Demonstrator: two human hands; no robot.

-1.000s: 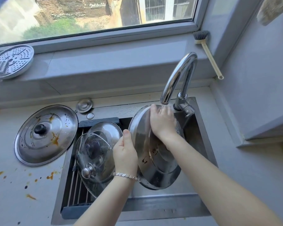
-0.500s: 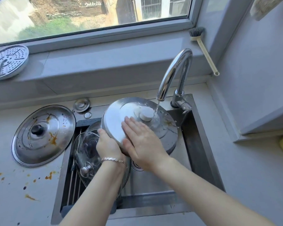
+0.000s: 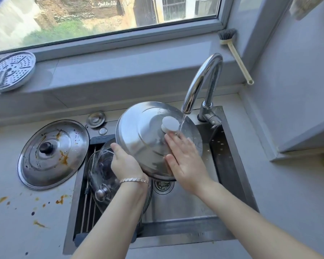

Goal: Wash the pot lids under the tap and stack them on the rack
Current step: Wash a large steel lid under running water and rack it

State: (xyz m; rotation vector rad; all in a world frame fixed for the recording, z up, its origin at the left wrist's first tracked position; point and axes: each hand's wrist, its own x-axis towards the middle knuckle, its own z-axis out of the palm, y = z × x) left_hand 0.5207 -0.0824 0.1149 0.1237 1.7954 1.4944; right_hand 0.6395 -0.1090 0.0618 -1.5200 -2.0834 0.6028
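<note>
Flat and open, my right hand (image 3: 185,161) now lies on the domed top of the steel lid (image 3: 142,133). Its fingers are straight and a little spread, with the fingertips just below the white knob (image 3: 169,124). It holds nothing and only presses on the metal. My left hand (image 3: 125,163) grips the lid's rim at the lower left, fingers curled under the edge, and carries the lid tilted over the sink (image 3: 232,165).

A second ago this same lid stood on edge with its hollow underside toward me, and my right hand was up at the rim by the spout. Since then I have turned it dome up. Over the last half second my palm has moved across toward the right side of the dome. The water (image 3: 181,126) from the tap (image 3: 200,81) lands right beside the knob.

I take this to mean the inside is done and the outside is getting its rinse, so this lid is close to finished. Its place is the rack (image 3: 86,204) over the left of the sink. There a glass lid (image 3: 101,176) already leans, with a second steel lid (image 3: 108,144) behind it. The stained lid (image 3: 52,154) on the tabletop (image 3: 13,230) is not yet washed, so there is at least one more round under the tap.
</note>
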